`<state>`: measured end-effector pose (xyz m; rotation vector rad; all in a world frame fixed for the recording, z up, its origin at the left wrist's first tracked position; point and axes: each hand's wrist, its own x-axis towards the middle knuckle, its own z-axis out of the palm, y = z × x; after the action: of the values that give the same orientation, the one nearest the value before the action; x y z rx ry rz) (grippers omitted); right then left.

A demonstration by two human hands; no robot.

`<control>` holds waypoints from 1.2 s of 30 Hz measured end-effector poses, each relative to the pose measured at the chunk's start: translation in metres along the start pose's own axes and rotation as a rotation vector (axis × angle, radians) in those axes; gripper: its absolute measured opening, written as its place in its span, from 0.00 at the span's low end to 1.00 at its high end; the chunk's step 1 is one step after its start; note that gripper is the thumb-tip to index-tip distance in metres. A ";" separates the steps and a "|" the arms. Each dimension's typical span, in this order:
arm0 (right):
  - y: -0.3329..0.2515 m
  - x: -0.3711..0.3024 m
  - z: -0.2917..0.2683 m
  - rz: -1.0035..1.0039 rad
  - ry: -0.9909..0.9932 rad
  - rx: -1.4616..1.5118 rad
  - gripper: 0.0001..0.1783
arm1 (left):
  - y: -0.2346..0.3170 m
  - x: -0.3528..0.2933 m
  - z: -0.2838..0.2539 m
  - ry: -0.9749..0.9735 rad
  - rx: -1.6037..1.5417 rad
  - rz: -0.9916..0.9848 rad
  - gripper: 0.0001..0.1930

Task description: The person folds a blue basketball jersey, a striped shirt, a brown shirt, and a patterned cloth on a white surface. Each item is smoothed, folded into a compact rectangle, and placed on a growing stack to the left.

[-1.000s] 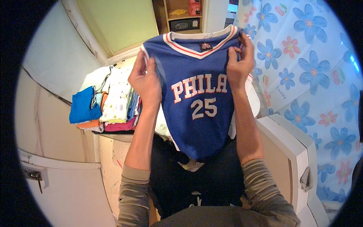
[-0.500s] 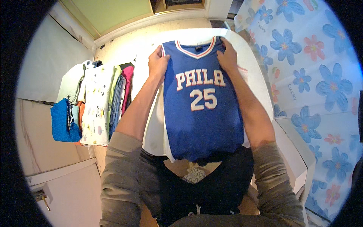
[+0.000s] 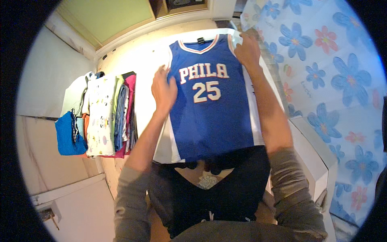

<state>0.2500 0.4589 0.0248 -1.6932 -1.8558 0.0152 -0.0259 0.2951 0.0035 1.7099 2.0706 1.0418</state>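
Observation:
A blue sleeveless basketball jersey [image 3: 209, 117] lies spread front side up, its neck at the far end. It has a striped white and red V-neck, white side panels and white printing on the chest. My left hand [image 3: 164, 90] is beside its left armhole, thumb and fingers apart, nothing gripped. At the far right shoulder is my right hand [image 3: 248, 50], blurred, its thumb and fingers apart by the armhole edge. Under the jersey is a white tabletop [image 3: 147, 97], and the hem reaches my lap.
Left of the table stands a row of folded clothes [image 3: 100, 117], with a bright blue knitted piece [image 3: 69, 135] at its near left. A flower-patterned curtain [image 3: 322, 80] hangs at the right. A green panel [image 3: 109, 20] is at the far left.
The jersey now lies flatter and wider, with its side panels showing. My left hand has let go of the left shoulder and moved nearer; my right hand has shifted slightly outward.

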 end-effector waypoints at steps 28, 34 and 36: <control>-0.015 -0.257 -0.115 0.090 -0.200 -0.385 0.30 | 0.034 -0.201 -0.037 -0.219 -0.063 0.182 0.21; -0.114 -0.332 -0.108 -0.042 -0.264 0.325 0.15 | -0.041 -0.070 -0.038 0.153 -0.068 -0.105 0.13; -0.137 -0.356 -0.107 0.060 -0.424 0.504 0.14 | -0.056 -0.036 -0.030 0.137 -0.133 -0.113 0.18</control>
<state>0.1701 0.0709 0.0141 -1.4538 -1.8759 0.8522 -0.0758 0.2475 -0.0207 1.4777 2.0991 1.2616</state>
